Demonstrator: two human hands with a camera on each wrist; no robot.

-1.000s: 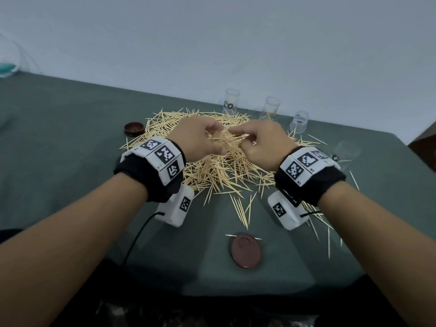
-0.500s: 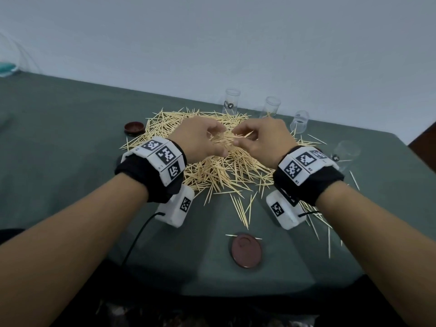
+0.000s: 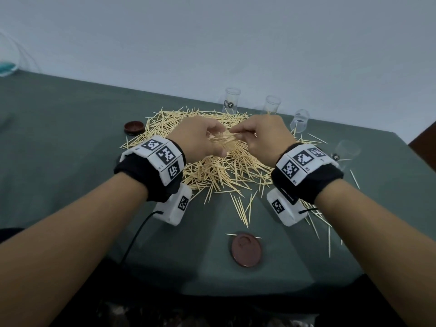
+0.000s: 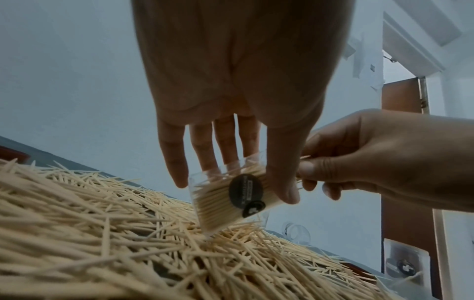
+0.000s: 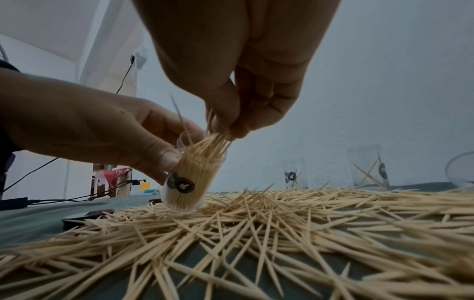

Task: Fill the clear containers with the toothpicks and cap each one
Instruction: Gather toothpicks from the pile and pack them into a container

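Left hand (image 5: 84, 130) grips a clear container (image 5: 191, 178) packed with toothpicks, tilted, its base resting on the loose toothpick pile (image 3: 219, 166) spread over the green table (image 3: 59, 128). Right hand (image 5: 238, 67) pinches a small bundle of toothpicks (image 5: 216, 138) at the container's mouth — tips splayed outward. Three more clear containers (image 3: 232, 100) stand upright behind the pile; a brown cap (image 3: 246, 250) lies near the table's front edge.

Head view looks down; wrist views, low and close, share the toothpicks (image 3: 219, 171).
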